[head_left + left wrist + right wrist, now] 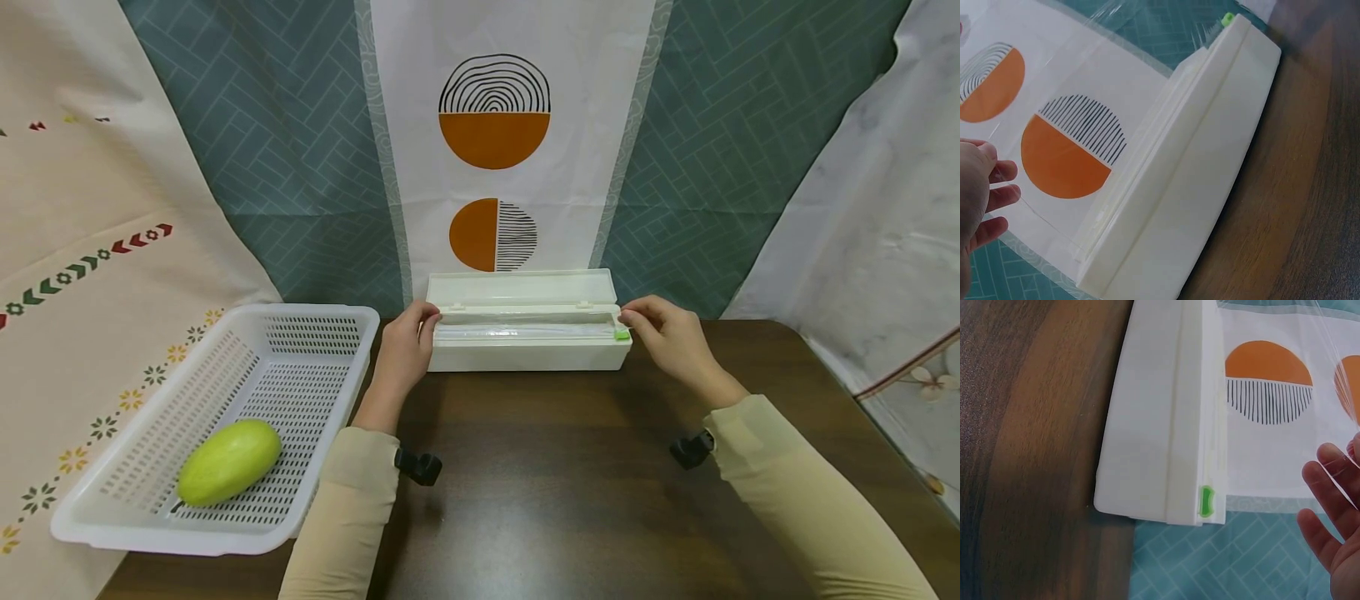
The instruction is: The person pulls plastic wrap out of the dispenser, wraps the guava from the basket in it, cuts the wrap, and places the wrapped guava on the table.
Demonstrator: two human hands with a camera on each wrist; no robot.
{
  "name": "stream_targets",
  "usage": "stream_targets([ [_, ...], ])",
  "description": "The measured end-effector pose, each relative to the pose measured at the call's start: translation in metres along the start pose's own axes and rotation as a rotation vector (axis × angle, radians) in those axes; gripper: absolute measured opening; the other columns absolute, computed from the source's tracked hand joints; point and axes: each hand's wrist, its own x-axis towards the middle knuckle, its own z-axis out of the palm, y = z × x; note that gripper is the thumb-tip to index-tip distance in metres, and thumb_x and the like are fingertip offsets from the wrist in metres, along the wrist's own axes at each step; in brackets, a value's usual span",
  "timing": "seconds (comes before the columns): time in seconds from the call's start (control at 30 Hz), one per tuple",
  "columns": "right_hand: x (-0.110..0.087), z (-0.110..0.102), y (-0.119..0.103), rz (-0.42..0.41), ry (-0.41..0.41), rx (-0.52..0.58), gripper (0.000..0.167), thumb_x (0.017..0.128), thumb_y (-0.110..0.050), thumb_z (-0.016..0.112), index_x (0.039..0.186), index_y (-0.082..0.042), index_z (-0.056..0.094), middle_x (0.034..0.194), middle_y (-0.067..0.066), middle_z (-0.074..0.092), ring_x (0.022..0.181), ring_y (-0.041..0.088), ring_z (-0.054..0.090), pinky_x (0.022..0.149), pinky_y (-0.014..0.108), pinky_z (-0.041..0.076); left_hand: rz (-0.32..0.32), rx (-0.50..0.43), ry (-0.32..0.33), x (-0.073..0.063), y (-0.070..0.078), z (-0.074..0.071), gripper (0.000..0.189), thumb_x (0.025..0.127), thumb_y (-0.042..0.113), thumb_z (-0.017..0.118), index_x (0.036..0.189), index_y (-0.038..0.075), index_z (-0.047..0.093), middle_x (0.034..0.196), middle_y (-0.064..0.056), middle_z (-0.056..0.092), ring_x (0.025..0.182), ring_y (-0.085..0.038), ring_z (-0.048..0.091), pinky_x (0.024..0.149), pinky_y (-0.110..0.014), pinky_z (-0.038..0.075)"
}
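A white cling film dispenser (528,358) stands at the back of the table, its lid (521,287) raised behind it. Clear cling film (525,331) shows in its opening, and a green slider (1207,501) sits at its right end. My left hand (401,346) is at the left end, pinching the film's edge between thumb and fingers. At the right end, my right hand (671,337) pinches the other side of the film. Both wrist views show the transparent sheet stretched up from the dispenser, with some fingers of the right hand (1335,512) spread.
On the left, a white perforated plastic basket (300,392) holds a green oblong melon (228,462). Patterned cloths hang behind and beside the dark wooden table (540,483). The dispenser's back is close to the hanging cloth (577,183).
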Motion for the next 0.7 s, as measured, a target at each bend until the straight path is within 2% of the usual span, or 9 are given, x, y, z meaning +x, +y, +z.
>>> stream_targets([
  [0.23,-0.0007,-0.0018,-0.0011,0.001,0.012,0.007,0.009,0.088,-0.01,0.065,0.093,-0.003,0.068,0.084,0.011,0.072,0.068,-0.013,0.051,0.058,0.007,0.04,-0.015,-0.001,-0.002,-0.0007,0.0023,-0.0021,0.009,0.093,0.009,0.058,0.097,0.001,0.061,0.088,-0.014,0.068,0.079,-0.026,0.063,0.074,-0.041,0.053],
  [0.7,-0.0013,-0.0039,-0.0032,0.005,0.016,0.012,0.009,0.089,-0.011,0.064,0.094,-0.004,0.068,0.084,0.012,0.071,0.068,-0.01,0.05,0.059,0.007,0.04,0.001,-0.024,0.017,-0.0014,0.006,-0.0045,0.009,0.093,0.008,0.058,0.097,0.0,0.061,0.087,-0.015,0.067,0.074,-0.026,0.06,0.071,-0.04,0.052],
])
